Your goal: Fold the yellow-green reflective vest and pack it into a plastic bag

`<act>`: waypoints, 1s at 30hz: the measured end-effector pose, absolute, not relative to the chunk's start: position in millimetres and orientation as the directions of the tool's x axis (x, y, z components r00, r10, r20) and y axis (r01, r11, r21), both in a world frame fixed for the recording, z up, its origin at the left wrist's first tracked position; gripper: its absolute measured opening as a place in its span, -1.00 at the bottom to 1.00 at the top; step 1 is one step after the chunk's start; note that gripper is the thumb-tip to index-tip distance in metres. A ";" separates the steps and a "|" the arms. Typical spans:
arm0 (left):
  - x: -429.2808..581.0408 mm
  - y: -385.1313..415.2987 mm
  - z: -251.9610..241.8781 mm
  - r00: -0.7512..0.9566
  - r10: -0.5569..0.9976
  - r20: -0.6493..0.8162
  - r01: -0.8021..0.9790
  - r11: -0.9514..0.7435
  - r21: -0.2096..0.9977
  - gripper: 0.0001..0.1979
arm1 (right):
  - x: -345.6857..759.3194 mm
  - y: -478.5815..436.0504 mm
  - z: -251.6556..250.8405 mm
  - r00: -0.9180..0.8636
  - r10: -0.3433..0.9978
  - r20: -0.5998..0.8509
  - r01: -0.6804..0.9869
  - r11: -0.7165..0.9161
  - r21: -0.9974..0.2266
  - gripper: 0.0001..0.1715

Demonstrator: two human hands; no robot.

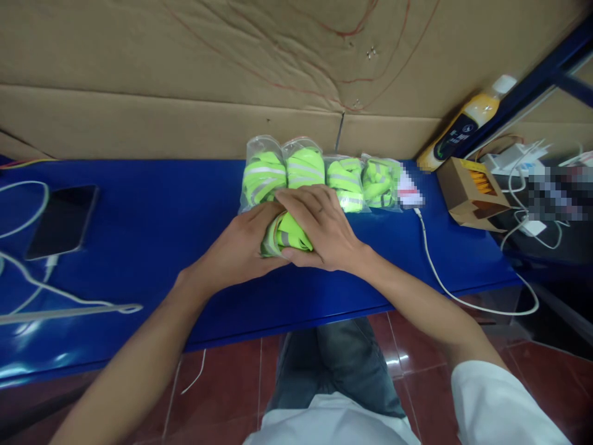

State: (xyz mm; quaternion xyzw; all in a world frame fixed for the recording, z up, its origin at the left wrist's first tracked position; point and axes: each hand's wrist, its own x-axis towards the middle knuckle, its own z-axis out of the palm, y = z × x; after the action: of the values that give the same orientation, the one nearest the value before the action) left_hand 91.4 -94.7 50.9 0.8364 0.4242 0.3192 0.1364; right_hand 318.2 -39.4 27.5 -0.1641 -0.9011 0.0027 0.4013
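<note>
Both hands are wrapped round one folded neon-yellow reflective bundle [293, 233], partly inside a clear plastic bag. My left hand [243, 244] grips its left side. Over its top and right side lies my right hand [319, 227], fingers closed on it. Just behind the hands, bagged yellow bundles with silver stripes stand in a row: a far-left one [265, 173], one beside it [304, 164], a third [344, 179] and a looser one [380, 180] at the right. My fingers hide the lower parts of the two left bags.
On the blue table [139, 247], a dark phone [65, 219] with white cables lies left. At the right are a white cable [430, 266], a small cardboard box [472, 198] and a juice bottle [463, 127]. A cardboard wall [185, 123] stands behind.
</note>
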 end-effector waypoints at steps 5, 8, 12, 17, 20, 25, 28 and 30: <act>88.9 -93.2 51.2 0.409 0.817 0.405 0.655 -0.573 0.493 -0.44 | 326.6 -31.3 27.5 -0.436 0.118 0.892 0.152 0.987 -0.056 -0.19; 92.1 -93.5 52.8 0.396 0.814 0.425 0.635 -0.577 0.514 -0.46 | 323.7 -31.4 25.7 -0.390 0.030 0.920 0.097 0.995 0.009 -0.39; 97.9 -96.0 55.6 0.354 0.843 0.404 0.623 -0.535 0.571 -0.55 | 314.5 -40.6 30.7 -0.403 0.064 0.913 0.162 0.987 0.002 -0.55; 95.7 -95.7 57.1 0.302 0.847 0.437 0.561 -0.529 0.637 -0.51 | 311.0 -50.2 39.0 -0.403 0.124 0.907 0.067 0.992 -0.107 -0.50; 94.7 -93.8 56.8 0.267 0.847 0.459 0.480 -0.530 0.699 -0.54 | 309.9 -50.7 39.2 -0.444 0.171 0.880 0.058 0.985 -0.163 -0.52; 100.6 -91.2 56.7 0.168 0.884 0.436 0.383 -0.466 0.798 -0.59 | 309.9 -50.1 40.7 -0.572 0.247 0.782 0.071 0.965 -0.253 -0.47; 103.5 -89.2 55.1 0.154 0.897 0.414 0.309 -0.442 0.842 -0.64 | 312.7 -53.1 47.8 -0.618 0.338 0.710 0.155 0.937 -0.312 -0.53; 104.0 -87.6 51.5 0.150 0.902 0.405 0.236 -0.431 0.871 -0.65 | 315.1 -54.5 53.2 -0.621 0.386 0.682 0.202 0.920 -0.337 -0.58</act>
State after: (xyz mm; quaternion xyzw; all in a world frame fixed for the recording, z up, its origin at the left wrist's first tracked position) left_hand 104.0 -87.6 51.5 0.6815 0.4174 0.5008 0.3324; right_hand 315.1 -54.5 53.2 -0.1645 -0.8929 0.1144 0.4031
